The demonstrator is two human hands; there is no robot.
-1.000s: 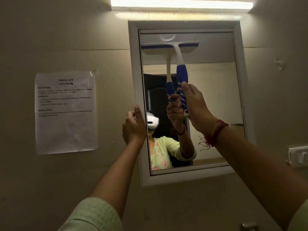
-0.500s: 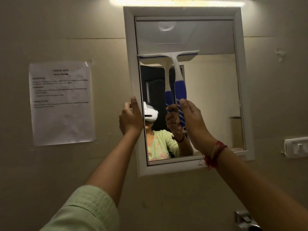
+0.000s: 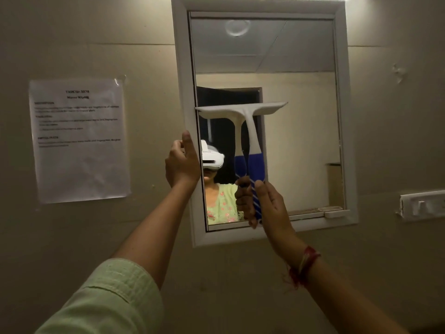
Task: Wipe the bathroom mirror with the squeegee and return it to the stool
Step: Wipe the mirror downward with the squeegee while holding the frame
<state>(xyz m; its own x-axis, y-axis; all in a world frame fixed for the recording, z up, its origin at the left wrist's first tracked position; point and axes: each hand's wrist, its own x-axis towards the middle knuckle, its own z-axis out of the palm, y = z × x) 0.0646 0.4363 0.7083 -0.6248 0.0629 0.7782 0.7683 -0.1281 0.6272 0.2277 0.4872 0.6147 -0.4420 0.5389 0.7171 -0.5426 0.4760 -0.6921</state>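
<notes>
Printed sheet of paper (image 3: 79,141) taped flat to the beige wall (image 3: 96,32), left of centre. White switch plate (image 3: 422,205) mounted on the wall at far right.

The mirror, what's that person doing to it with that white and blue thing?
Someone is wiping the bathroom mirror. The right hand grips the blue handle of a squeegee, with its white blade flat against the glass about halfway down the left side. The left hand holds the mirror's white frame. The stool isn't in view.
</notes>
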